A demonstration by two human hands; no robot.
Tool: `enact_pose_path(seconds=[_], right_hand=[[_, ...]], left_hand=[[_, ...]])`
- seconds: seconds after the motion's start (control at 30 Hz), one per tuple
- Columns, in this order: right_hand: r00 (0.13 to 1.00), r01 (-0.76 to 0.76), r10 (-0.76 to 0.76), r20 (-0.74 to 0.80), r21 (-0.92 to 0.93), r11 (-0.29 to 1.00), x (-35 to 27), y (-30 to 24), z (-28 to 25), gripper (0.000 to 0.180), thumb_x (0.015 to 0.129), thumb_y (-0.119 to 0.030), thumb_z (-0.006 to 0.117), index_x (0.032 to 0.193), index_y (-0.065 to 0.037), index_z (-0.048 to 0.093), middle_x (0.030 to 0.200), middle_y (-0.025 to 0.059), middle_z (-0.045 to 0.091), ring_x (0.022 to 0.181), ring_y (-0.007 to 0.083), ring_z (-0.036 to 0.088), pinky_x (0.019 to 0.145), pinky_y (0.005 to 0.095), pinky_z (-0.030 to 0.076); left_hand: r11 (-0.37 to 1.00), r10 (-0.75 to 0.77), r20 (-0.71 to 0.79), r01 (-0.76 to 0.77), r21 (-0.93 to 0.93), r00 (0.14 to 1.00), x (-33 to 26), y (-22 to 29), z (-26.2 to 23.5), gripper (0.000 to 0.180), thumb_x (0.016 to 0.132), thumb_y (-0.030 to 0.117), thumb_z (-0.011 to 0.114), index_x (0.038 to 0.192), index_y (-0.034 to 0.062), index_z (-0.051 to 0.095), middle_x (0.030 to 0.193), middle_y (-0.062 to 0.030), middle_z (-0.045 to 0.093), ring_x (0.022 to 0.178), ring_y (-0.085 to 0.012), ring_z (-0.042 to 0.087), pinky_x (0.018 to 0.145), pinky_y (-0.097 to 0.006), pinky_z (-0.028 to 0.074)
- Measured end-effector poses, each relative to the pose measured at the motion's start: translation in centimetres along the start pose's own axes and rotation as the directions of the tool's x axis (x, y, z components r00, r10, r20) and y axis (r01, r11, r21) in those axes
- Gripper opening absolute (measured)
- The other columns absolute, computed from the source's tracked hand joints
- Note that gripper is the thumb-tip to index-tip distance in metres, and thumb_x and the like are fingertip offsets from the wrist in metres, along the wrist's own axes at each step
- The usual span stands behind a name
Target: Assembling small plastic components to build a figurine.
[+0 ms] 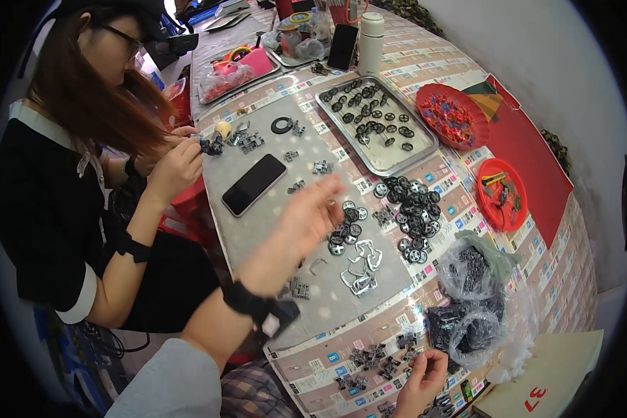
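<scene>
My left hand (306, 219) reaches over the grey mat, slightly blurred, beside a cluster of black wheels with silver hubs (352, 226). Its fingers stretch forward, apart from the thumb, and no object shows in them. At the lower right, my right hand (423, 383) is closed, thumb against fingers, on a small grey plastic part (412, 353). Several similar grey plastic parts (366, 357) lie to its left on the patterned table cover. Thin silver curved pieces (362, 268) lie on the mat, near my left hand.
A metal tray (380, 167) holds black wheels on axles. To the right stand a red bowl (453, 115) of small red parts and a red plate (501, 195). Clear bags (474, 327) lie near my right hand. A phone (254, 184) separates me from a co-worker handling small parts.
</scene>
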State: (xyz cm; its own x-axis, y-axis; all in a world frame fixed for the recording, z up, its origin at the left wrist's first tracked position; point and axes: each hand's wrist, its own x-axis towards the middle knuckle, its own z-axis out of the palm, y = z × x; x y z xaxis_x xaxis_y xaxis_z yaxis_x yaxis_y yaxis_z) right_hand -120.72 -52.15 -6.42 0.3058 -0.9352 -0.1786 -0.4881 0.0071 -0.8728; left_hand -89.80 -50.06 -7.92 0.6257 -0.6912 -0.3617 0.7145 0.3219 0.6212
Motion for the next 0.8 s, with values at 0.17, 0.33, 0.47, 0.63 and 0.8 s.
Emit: enact_pose_path(seconds=[0.17, 0.33, 0.47, 0.63, 0.8], right_hand=[[0.998, 0.068, -0.067, 0.022, -0.039, 0.997, 0.3, -0.3, 1.3, 0.007, 0.086, -0.008, 0.052, 0.084, -0.001, 0.052, 0.073, 0.0055, 0.053, 0.062, 0.0114, 0.047, 0.057, 0.0231, 0.039], [0.999, 0.03, -0.028, 0.037, -0.054, 0.998, 0.9, -0.7, 1.1, 0.012, 0.087, -0.012, 0.051, 0.083, -0.001, 0.052, 0.071, 0.0052, 0.05, 0.06, 0.012, 0.043, 0.054, 0.0248, 0.037], [0.997, 0.064, -0.059, 0.041, -0.136, 0.989, 1.1, -0.9, 1.6, 0.015, 0.088, -0.015, 0.052, 0.082, -0.002, 0.051, 0.072, 0.0039, 0.048, 0.062, 0.0107, 0.041, 0.057, 0.0237, 0.035], [0.989, -0.115, 0.12, 0.086, -0.055, 0.992, 1.0, -0.9, 2.8, 0.014, 0.088, -0.016, 0.053, 0.082, -0.003, 0.051, 0.072, 0.0026, 0.046, 0.062, 0.01, 0.039, 0.056, 0.0231, 0.035], [0.991, -0.041, 0.048, 0.125, -0.053, 0.998, 0.7, 2.0, 4.3, 0.013, 0.089, -0.016, 0.05, 0.087, -0.003, 0.05, 0.069, 0.0004, 0.042, 0.059, 0.008, 0.035, 0.054, 0.0219, 0.032]], left_hand=[[0.981, 0.121, -0.262, -0.156, -0.119, 0.957, 8.1, 8.3, -9.6, 0.007, 0.083, 0.014, 0.06, 0.084, 0.0072, 0.058, 0.075, -0.0003, 0.06, 0.063, -0.009, 0.055, 0.059, -0.024, 0.047], [0.941, 0.339, -0.476, -0.298, 0.162, 0.811, 12.4, 12.7, -19.1, 0.01, 0.081, 0.015, 0.06, 0.082, 0.0056, 0.059, 0.066, -0.0016, 0.057, 0.056, -0.0132, 0.054, 0.057, -0.026, 0.046], [0.371, 0.803, -0.291, -0.055, 0.927, 0.52, 14.6, 15.0, -20.9, 0.015, 0.079, 0.018, 0.059, 0.085, 0.0052, 0.064, 0.071, -0.0068, 0.062, 0.06, -0.0194, 0.059, 0.06, -0.031, 0.047], [-0.171, 0.874, 0.04, 0.23, 0.958, 0.484, 17.5, 16.0, -20.0, 0.018, 0.076, 0.022, 0.058, 0.084, 0.009, 0.068, 0.082, -0.015, 0.063, 0.077, -0.0318, 0.061, 0.07, -0.039, 0.047], [-0.313, 0.85, -0.002, 0.509, 0.802, 0.526, 19.7, 16.8, -19.6, 0.021, 0.076, 0.026, 0.059, 0.088, 0.0111, 0.067, 0.097, -0.0119, 0.059, 0.096, -0.0301, 0.054, 0.081, -0.041, 0.043]])
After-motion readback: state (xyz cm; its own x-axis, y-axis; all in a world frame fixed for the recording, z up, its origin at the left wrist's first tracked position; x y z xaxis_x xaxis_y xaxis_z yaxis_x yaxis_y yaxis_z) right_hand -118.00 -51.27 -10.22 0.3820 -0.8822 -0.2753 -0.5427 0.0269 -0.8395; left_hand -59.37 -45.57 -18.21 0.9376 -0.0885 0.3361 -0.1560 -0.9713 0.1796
